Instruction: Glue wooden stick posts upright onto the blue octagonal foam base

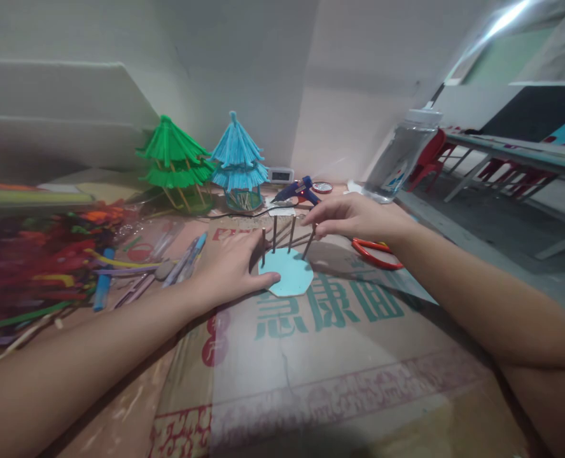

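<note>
A light-blue many-sided base (pixel 289 280) lies on the printed cardboard, with several thin brown sticks standing upright along its far edge. My left hand (pixel 230 262) grips the base at its left side, the thumb flat on top and the fingers behind the leftmost stick (pixel 263 247). The right-hand stick (pixel 309 243) leans outward, its top pinched between the fingertips of my right hand (pixel 352 216). More loose brown sticks (pixel 282 235) lie on the cardboard behind the base.
A green roofed model (pixel 175 165) and a blue roofed model (pixel 238 162) stand by the wall. Near them are a blue glue gun (pixel 294 189) and a clear bottle (pixel 399 156). Red-handled scissors (pixel 375 254) lie right; colourful craft stems (pixel 48 267) pile up left.
</note>
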Demonstrator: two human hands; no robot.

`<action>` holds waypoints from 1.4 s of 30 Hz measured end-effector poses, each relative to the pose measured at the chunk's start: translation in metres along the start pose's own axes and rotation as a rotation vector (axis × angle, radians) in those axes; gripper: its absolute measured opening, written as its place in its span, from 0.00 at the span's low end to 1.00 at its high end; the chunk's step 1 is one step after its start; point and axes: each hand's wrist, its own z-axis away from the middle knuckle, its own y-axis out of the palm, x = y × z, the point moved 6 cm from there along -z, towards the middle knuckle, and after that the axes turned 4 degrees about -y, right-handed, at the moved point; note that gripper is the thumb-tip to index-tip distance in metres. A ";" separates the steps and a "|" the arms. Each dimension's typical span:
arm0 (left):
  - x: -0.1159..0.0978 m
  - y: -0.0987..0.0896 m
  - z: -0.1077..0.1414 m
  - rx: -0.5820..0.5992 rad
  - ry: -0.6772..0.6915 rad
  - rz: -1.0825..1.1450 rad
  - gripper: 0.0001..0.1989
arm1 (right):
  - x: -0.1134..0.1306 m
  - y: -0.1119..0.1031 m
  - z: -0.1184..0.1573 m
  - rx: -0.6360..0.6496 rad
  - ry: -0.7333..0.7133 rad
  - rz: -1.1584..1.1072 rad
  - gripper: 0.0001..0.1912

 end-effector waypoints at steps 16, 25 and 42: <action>0.004 0.004 0.000 0.046 -0.019 -0.021 0.25 | 0.010 0.014 -0.002 -0.072 -0.081 0.069 0.12; 0.003 0.002 0.000 0.050 -0.025 -0.045 0.26 | 0.006 0.012 -0.004 -0.076 -0.060 0.026 0.10; 0.004 0.004 0.000 0.043 -0.026 -0.030 0.25 | 0.009 0.009 -0.002 -0.049 -0.079 0.019 0.11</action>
